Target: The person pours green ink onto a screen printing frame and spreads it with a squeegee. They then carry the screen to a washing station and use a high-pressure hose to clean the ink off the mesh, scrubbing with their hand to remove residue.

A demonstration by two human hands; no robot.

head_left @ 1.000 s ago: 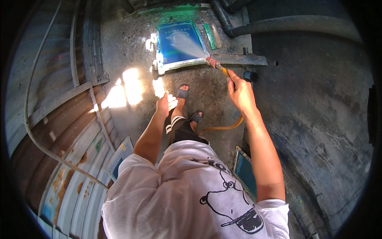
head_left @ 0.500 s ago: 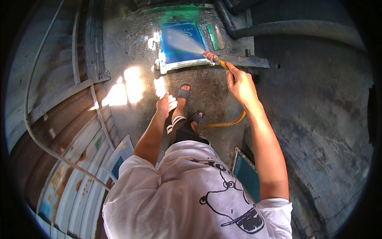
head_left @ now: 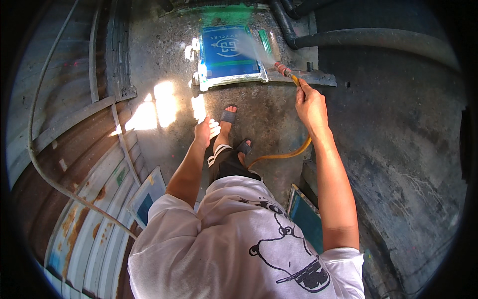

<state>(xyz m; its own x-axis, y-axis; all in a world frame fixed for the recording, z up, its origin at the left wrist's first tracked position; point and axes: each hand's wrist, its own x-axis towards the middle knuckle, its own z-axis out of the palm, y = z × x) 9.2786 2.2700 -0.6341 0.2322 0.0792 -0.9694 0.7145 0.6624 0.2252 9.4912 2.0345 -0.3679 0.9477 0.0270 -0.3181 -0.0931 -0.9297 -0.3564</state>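
Observation:
My right hand [head_left: 312, 107] grips a yellow hose [head_left: 296, 80] just behind its red spray nozzle [head_left: 282, 69]. A fan of water [head_left: 254, 47] leaves the nozzle toward the upper left. It meets a framed screen-printing screen [head_left: 216, 65], blue with a pale design and a green band across its lower part. The screen stands propped beyond my feet, its pale frame edge toward me. My left hand [head_left: 205, 131] hangs empty near my left leg, its loosely bent fingers apart from anything and lit by the sun. The hose drops from my right hand and curves behind my leg.
Another framed screen [head_left: 306, 219] leans beside my right side, and one [head_left: 148, 197] at my left near rusty corrugated sheeting [head_left: 84, 234]. Thick dark pipes [head_left: 368, 37] run at the upper right. A cable [head_left: 37, 94] hangs at the left. The concrete floor [head_left: 269, 122] looks stained.
My right hand has shifted to the right with the hose and nozzle. The spray now covers the screen's right side, and more of the pale design shows. My left hand is nearly still.

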